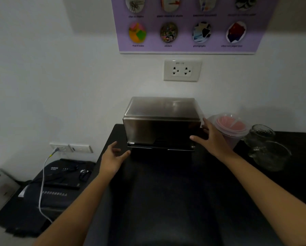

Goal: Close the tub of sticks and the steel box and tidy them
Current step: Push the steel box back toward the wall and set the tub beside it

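Observation:
The steel box [159, 121] stands at the back of the black counter [166, 192], against the wall, with its lid down. My left hand [112, 159] hovers at the box's lower left corner, fingers spread, holding nothing. My right hand [211, 136] is at the box's right front side, fingers apart, its fingertips at or just off the steel face. The clear plastic tub [232, 126] with pink contents and a clear lid on top stands just right of the box, partly behind my right hand.
Two clear glass jars [266, 146] stand right of the tub on the counter. A black paper shredder [58, 185] with a white cable sits lower at the left. A wall socket [182, 70] and a purple poster [187, 23] are above the box.

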The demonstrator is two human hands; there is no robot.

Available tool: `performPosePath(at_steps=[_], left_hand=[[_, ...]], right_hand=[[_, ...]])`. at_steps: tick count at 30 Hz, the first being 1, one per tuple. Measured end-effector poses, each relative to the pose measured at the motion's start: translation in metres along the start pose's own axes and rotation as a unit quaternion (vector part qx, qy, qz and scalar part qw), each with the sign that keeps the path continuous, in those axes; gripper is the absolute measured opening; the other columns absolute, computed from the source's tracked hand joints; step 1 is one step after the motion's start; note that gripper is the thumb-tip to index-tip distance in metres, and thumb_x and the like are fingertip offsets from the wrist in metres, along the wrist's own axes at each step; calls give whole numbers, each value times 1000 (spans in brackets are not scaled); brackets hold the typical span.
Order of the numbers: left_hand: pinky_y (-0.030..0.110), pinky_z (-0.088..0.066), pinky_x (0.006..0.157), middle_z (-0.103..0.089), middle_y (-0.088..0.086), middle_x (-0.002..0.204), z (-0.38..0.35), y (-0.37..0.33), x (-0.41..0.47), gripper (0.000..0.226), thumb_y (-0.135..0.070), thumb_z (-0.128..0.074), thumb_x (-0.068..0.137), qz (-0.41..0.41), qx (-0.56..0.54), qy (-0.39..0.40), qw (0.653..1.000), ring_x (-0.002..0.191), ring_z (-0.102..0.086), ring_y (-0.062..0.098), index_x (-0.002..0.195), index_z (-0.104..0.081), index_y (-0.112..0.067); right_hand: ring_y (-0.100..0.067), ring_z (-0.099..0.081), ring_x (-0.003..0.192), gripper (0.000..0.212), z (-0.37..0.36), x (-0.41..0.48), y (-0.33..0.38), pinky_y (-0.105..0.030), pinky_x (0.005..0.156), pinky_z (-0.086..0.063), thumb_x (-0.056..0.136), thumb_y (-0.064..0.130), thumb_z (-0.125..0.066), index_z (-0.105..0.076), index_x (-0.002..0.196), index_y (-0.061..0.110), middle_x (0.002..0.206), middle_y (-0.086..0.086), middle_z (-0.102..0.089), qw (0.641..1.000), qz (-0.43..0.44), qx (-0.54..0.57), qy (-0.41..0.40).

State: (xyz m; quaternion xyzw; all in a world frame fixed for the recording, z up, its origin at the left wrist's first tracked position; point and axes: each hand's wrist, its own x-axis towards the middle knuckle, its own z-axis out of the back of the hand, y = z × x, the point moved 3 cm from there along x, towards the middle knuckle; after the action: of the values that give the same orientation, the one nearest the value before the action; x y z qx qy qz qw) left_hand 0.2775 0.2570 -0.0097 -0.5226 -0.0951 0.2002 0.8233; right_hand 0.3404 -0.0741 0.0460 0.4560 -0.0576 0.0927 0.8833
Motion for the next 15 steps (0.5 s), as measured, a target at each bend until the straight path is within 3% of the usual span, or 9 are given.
performPosePath(at_steps=[4, 8, 11, 15], left_hand=[[32, -45, 84, -60, 8, 97, -9, 9, -31, 48, -28, -74, 72, -19, 32, -13, 999, 93, -59, 23, 112, -54, -11], [36, -47, 86, -58, 3, 96, -34, 0, -53, 30, -30, -72, 73, -80, 81, 31, 993, 97, -57, 24, 97, -60, -17], [40, -44, 94, -56, 0, 103, -63, -9, -67, 36, -34, -71, 73, -108, 119, 95, 982, 107, -53, 22, 103, -62, -17], [30, -30, 104, -49, 4, 128, -98, -14, -80, 52, -39, -68, 76, -130, 173, 166, 962, 126, -35, 20, 120, -54, -16]], right_hand=[[-26, -49, 119, 58, 24, -19, -11, -35, 100, -38, 77, 29, -69, -46, 127, 10, 129, -14, -52, 999, -4, -35, -35], [-31, -53, 108, 39, 53, -31, -18, -29, 89, -37, 79, 20, -67, -57, 114, 5, 116, -18, -58, 992, -1, -77, -97], [-33, -51, 108, 36, 75, -35, -25, -30, 87, -36, 81, 20, -64, -57, 112, 4, 117, -20, -55, 986, -4, -115, -123], [-29, -48, 113, 36, 95, -36, -35, -40, 98, -40, 83, 22, -60, -54, 116, 9, 122, -15, -48, 988, -24, -94, -123]])
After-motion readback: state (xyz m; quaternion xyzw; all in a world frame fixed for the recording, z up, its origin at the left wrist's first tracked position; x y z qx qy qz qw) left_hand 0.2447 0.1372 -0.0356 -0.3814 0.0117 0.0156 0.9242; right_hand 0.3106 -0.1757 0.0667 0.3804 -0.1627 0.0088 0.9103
